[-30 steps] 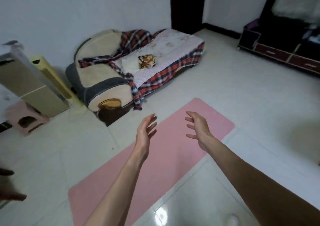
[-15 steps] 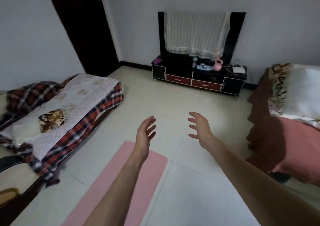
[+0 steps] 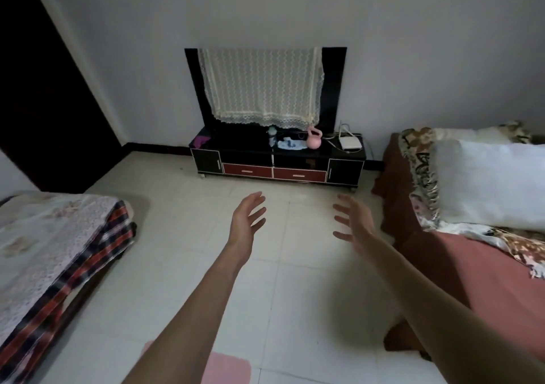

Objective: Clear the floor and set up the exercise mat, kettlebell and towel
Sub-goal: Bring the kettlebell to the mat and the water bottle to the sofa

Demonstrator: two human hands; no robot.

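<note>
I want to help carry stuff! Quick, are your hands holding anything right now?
Left hand: open, fingers spread, holding nothing.
Right hand: open, fingers spread, holding nothing.

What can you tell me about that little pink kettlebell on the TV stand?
The pink kettlebell is small, with a round body and a looped handle on top, and its finish looks smooth. It stands upright on the black TV stand, just under the lace cloth's hem, between a light blue bundle and a white box. Neither hand touches it.
</note>
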